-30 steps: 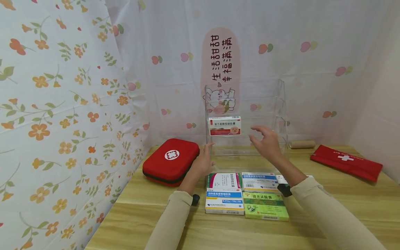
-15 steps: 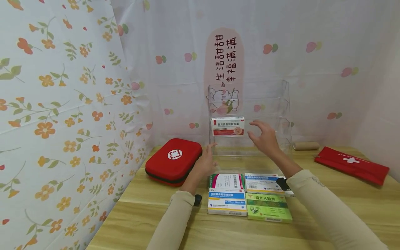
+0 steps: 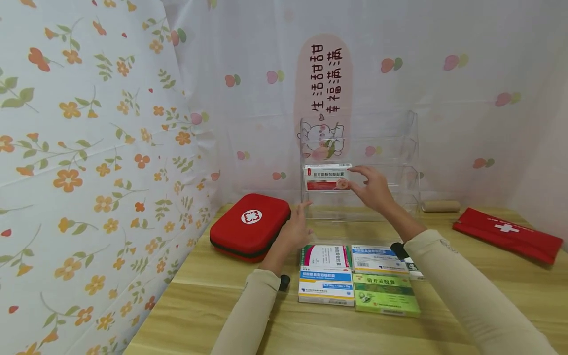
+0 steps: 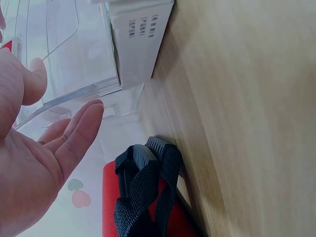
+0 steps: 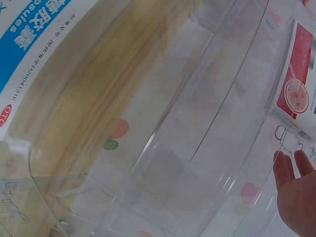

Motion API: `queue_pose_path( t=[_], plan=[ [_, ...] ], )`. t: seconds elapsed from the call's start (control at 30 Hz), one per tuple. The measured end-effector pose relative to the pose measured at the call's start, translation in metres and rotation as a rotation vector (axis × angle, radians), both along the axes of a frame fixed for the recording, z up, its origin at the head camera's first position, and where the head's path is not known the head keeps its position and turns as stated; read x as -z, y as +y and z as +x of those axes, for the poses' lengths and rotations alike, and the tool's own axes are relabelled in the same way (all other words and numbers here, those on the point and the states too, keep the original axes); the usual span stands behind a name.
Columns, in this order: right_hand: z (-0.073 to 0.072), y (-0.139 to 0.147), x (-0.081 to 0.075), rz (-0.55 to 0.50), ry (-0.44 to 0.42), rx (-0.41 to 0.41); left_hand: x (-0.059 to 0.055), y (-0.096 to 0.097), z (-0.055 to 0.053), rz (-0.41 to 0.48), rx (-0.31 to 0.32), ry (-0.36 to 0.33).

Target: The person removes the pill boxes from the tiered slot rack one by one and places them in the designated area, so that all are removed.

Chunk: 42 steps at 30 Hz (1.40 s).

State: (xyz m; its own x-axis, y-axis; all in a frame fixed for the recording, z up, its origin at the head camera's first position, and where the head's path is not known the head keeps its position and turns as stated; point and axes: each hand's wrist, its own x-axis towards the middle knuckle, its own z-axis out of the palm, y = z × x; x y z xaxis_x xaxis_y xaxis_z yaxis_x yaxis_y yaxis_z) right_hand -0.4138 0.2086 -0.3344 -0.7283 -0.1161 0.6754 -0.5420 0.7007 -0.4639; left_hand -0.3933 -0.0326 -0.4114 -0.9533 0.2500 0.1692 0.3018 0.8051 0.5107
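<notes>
A white-and-red medicine box [image 3: 326, 177] stands in a middle tier of the clear tiered rack [image 3: 406, 153], at its left end. My right hand [image 3: 372, 188] is at the box's right end, thumb and fingers spread apart; the right wrist view shows the fingertips of this hand [image 5: 298, 197] just short of the box [image 5: 296, 89]. Beside the rack's lower left side is my left hand [image 3: 293, 231], fingers extended. In the left wrist view the left hand [image 4: 29, 182] has its thumb and fingers apart near the rack's edge [image 4: 84, 94], holding nothing.
Medicine boxes lie before the rack: a green one [image 3: 386, 294], blue-and-white ones [image 3: 326, 288], a pink-and-green one [image 3: 328, 261], and one partly hidden by the right wrist. A red first-aid case [image 3: 250, 231] sits left; a red pouch [image 3: 506, 234] and brown roll [image 3: 441, 206] lie right.
My right hand has moved left from a gap beside the white-and-red box up to its right end. The left hand stays beside the rack. The head view has shifted slightly.
</notes>
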Motion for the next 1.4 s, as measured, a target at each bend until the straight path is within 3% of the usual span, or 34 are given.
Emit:
queue_pose_path(
  t=[0.23,0.37,0.7,0.93,1.13,1.4],
  plan=[
    [-0.004,-0.003,-0.006,0.065,-0.112,0.022,-0.004,0.001,0.001,-0.018,0.006,0.016],
    [-0.006,-0.005,-0.006,0.081,-0.125,0.023,-0.004,0.001,0.002,-0.023,0.009,0.003],
    [-0.007,-0.012,-0.006,0.003,-0.016,-0.042,-0.005,-0.002,0.003,-0.03,0.015,0.008],
    [-0.006,-0.014,-0.008,-0.039,0.003,-0.072,0.0,-0.001,0.002,0.009,0.029,-0.011],
    [-0.005,-0.017,-0.009,-0.01,0.001,-0.081,0.005,-0.002,0.003,-0.013,0.018,-0.001],
    [-0.004,-0.02,-0.02,0.006,0.083,-0.074,0.0,-0.003,0.001,-0.016,0.019,0.016]
  ],
)
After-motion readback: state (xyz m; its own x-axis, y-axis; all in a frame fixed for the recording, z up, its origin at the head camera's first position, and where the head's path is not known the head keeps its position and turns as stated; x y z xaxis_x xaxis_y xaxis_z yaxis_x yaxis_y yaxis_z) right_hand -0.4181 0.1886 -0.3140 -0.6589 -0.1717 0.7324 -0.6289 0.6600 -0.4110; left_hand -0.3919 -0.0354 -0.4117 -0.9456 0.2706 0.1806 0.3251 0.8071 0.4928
